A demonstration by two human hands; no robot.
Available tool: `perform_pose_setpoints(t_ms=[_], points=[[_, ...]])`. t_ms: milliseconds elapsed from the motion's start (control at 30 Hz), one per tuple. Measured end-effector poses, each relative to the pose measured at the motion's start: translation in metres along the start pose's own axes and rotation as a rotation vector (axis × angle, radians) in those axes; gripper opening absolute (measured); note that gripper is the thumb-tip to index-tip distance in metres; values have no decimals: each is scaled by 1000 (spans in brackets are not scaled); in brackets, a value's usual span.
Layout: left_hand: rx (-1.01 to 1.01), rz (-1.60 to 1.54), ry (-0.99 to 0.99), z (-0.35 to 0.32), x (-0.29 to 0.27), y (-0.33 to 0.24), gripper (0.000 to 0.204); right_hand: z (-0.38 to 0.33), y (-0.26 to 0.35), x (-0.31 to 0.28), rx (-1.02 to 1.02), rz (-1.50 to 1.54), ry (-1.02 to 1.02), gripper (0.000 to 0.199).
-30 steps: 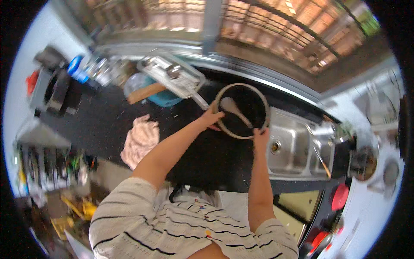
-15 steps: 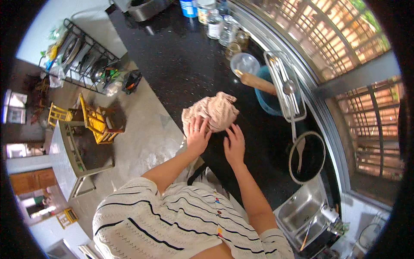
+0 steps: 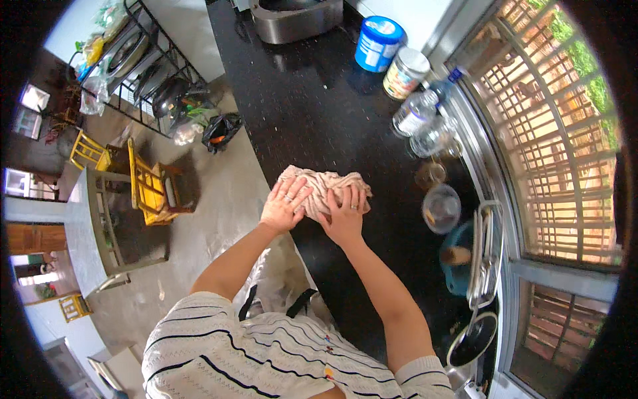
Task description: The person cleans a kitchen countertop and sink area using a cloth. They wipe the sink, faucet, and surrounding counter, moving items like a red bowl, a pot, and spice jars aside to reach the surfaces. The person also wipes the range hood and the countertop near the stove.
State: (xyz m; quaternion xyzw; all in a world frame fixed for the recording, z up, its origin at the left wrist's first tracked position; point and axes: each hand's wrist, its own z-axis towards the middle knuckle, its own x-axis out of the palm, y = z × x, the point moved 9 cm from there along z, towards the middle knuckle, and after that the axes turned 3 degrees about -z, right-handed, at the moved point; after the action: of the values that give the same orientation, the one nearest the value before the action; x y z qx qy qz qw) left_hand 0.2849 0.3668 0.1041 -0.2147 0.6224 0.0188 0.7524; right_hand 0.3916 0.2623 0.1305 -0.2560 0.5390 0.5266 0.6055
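Observation:
A crumpled pale pink cloth (image 3: 324, 181) lies on the black speckled countertop (image 3: 286, 100), close to its left edge. My left hand (image 3: 284, 207) rests on the cloth's left part, palm down with the fingers stretched out. On its right part lies my right hand (image 3: 345, 216), fingers spread and slightly bent over the folds, a ring showing. Both hands press on the cloth from above without closing around it. The part of the cloth under the palms is hidden.
Along the window side stand a blue tub (image 3: 379, 44), a lidded jar (image 3: 406, 73), glass bottles (image 3: 415, 113), a clear bowl (image 3: 441, 209), a teal basin (image 3: 456, 266) and a utensil tray (image 3: 488, 256). A steel appliance (image 3: 299, 21) sits at the far end. Yellow chairs (image 3: 151, 186) stand left.
My right hand has moved from the counter beside the cloth onto it. The cloth looks flatter and wider. The view has shifted toward the counter's far end.

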Motion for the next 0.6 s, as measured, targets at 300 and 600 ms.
perform_pose_setpoints(t_ms=[300, 600], points=[[18, 127, -9, 187, -42, 233, 62, 244, 65, 113, 57, -78, -127, 54], [-537, 272, -278, 329, -24, 337, 64, 460, -21, 161, -143, 2, -250, 34]])
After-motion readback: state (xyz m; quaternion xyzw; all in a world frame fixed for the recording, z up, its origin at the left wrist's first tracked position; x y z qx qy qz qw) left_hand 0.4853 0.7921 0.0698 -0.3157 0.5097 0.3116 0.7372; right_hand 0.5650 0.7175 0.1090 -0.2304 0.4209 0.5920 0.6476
